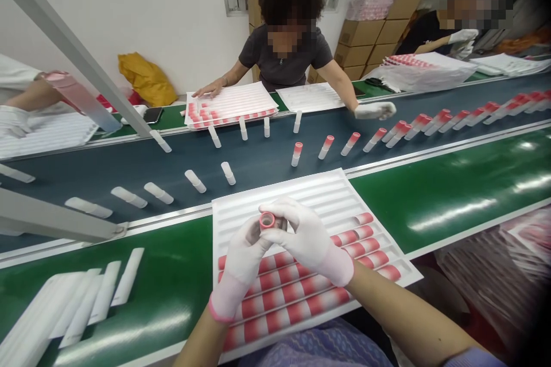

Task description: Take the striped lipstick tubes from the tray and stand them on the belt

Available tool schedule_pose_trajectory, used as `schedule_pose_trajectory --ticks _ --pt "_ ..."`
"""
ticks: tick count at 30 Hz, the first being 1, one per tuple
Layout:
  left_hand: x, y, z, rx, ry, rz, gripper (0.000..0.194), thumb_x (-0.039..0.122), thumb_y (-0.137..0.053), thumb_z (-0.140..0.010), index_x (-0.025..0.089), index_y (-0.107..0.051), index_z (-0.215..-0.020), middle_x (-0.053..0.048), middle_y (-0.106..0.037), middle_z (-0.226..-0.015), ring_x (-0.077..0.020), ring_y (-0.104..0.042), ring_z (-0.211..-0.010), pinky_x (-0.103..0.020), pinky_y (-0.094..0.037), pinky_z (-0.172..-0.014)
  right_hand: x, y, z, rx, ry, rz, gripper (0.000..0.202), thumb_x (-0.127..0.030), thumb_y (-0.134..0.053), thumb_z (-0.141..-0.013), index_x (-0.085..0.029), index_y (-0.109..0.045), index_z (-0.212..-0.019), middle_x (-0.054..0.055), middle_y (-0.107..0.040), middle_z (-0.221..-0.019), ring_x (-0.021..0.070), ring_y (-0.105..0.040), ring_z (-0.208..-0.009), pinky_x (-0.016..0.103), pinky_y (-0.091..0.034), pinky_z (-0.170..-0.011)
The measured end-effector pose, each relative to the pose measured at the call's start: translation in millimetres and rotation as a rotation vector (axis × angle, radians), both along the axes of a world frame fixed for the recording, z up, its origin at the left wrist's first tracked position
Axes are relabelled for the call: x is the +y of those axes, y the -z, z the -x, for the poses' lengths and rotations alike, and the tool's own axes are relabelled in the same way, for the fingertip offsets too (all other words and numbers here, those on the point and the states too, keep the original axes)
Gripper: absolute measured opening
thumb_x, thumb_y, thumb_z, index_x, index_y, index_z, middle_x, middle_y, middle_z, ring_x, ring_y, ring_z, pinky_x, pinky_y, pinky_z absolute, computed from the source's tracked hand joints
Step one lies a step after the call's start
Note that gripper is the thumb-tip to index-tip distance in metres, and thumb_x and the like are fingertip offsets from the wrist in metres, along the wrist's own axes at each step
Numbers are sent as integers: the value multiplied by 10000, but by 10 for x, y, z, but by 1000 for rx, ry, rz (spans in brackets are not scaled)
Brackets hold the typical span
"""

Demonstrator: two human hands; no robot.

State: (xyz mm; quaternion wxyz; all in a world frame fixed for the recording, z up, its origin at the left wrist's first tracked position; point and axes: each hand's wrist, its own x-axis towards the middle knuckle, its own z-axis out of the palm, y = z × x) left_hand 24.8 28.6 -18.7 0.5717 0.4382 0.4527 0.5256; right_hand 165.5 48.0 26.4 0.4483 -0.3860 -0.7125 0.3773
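In front of me my left hand (243,252) and my right hand (302,236), both in white gloves, are closed around a small hollow cap with a red rim (267,220). Its open end faces me, and the fingers hide most of its sides. Beneath my hands lies a white grooved tray (275,196). Rows of red-and-white caps (279,305) fill its nearer grooves, while the farther grooves show bare white. My right wrist passes over the right part of those rows.
Across a dark conveyor belt (258,155) stand several white tubes (228,173) and red-topped tubes (297,153). A co-worker's gloved hand (375,110) reaches over it. White tubes or sleeves (129,276) lie at left on the green table (172,269). A grey metal post (81,40) slants upward.
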Motion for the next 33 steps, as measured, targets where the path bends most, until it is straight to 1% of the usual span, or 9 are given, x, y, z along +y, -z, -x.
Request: schedule_pose_trajectory --ticks 5,8,11,14,16,19,22,28,33 --pt "184 64 102 214 -19 -29 609 318 -815 -695 194 -615 -1257 -132 -668 -1277 -318 -642 -1175 -447 -535 -996 270 99 -22 -21 -23 -35 135 -164 -680 -820 -218 -675 -944 6 -635 -849 148 -610 -739 277 -516 -675" --pt "495 117 263 442 -237 -30 806 246 -792 -712 230 -453 -1443 -143 -483 -1508 -340 -537 -1324 -485 -445 -1110 835 223 -21 60 131 -4 126 -234 -612 -876 -209 -597 -999 17 -652 -885 160 -668 -765 299 -549 -746" --pt "908 173 407 563 -452 -13 786 245 -720 -795 182 -368 -1495 -176 -419 -1551 -331 -485 -1380 -462 -397 -1153 1506 397 21 -63 316 8 149 -252 -585 -879 -185 -581 -1012 51 -673 -950 168 -687 -800 323 -559 -843" --pt "1310 250 468 667 -480 34 780 244 -713 -805 174 -354 -1494 -183 -412 -1554 -313 -488 -1379 -423 -398 -1147 1940 566 71 -183 357 39 150 -222 -621 -831 -153 -627 -964 88 -677 -993 186 -683 -835 339 -559 -866" --pt "1516 299 476 715 -475 74 724 238 -725 -787 176 -421 -1442 -181 -472 -1507 -311 -523 -1342 -427 -409 -1128 2004 622 28 -260 370 58 240 -232 -653 -809 -134 -646 -1027 108 -678 -1029 196 -681 -824 355 -570 -841" --pt "1637 318 475 734 -435 112 400 217 -679 -801 159 -610 -1191 -158 -693 -1195 -316 -637 -1172 -462 -455 -1058 1759 583 -313 -383 396 52 492 -282 -693 -803 -123 -592 -1257 141 -654 -1150 217 -675 -853 386 -571 -846" --pt "1471 244 463 723 -365 82 186 246 -580 -871 183 -660 -1027 -96 -746 -994 -279 -669 -1100 -433 -458 -1044 1207 484 -978 -524 395 16 449 -268 -623 -863 -173 -597 -1301 130 -641 -1226 268 -643 -1034 436 -519 -965" --pt "718 52 360 522 -199 -25 408 387 -484 -954 229 -566 -1321 -88 -690 -1252 -253 -619 -1221 -438 -392 -1127 193 666 -2116 -947 221 -46 305 -162 -500 -888 -204 -704 -1111 120 -610 -1368 373 -520 -1231 573 -482 -978" --pt "312 40 159 113 -105 124 454 470 -561 -920 183 -565 -1272 -105 -687 -1134 -269 -646 -1140 -492 -473 -1063 90 804 -2187 -774 236 -51 170 -199 -554 -879 -211 -708 -949 98 -714 -1050 309 -569 -1160 512 -483 -992"
